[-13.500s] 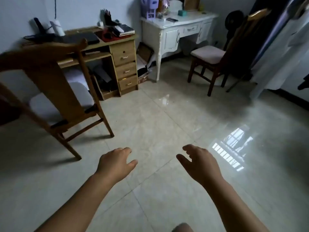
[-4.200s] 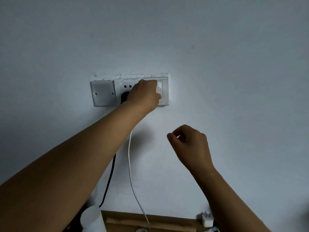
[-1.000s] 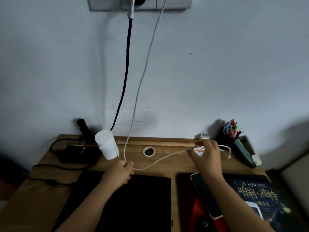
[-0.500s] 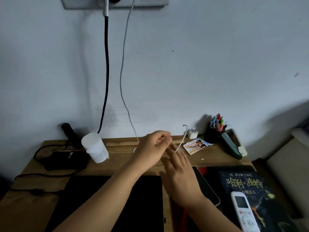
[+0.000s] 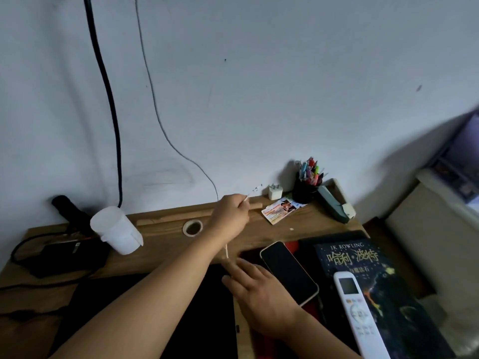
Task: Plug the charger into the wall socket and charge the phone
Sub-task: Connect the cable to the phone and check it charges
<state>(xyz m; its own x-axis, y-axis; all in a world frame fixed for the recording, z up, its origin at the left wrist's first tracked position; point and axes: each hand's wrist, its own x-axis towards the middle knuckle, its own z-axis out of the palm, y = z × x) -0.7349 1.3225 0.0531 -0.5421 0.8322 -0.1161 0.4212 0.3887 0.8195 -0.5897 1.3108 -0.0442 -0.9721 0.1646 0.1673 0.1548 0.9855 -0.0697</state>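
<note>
A thin white charging cable (image 5: pixel 153 99) hangs down the wall to my left hand (image 5: pixel 230 216), which pinches it near its free end above the back of the wooden desk (image 5: pixel 160 257). A short piece of cable shows below that hand. The phone (image 5: pixel 289 272) lies face up with a dark screen on the desk's right half. My right hand (image 5: pixel 259 291) rests flat with fingers spread just left of the phone, touching its edge. The wall socket is out of view above.
A thick black cable (image 5: pixel 108 99) runs down the wall to a black adapter (image 5: pixel 64 257). A white cup (image 5: pixel 116 230), tape roll (image 5: pixel 192 227), spare white plug (image 5: pixel 275 192), pen holder (image 5: pixel 307 187), book (image 5: pixel 363 275) and remote (image 5: pixel 355 312) share the desk.
The view has tilted down, so the socket has left the frame. My left hand has carried the cable end to the right. My right hand has slid down beside the phone.
</note>
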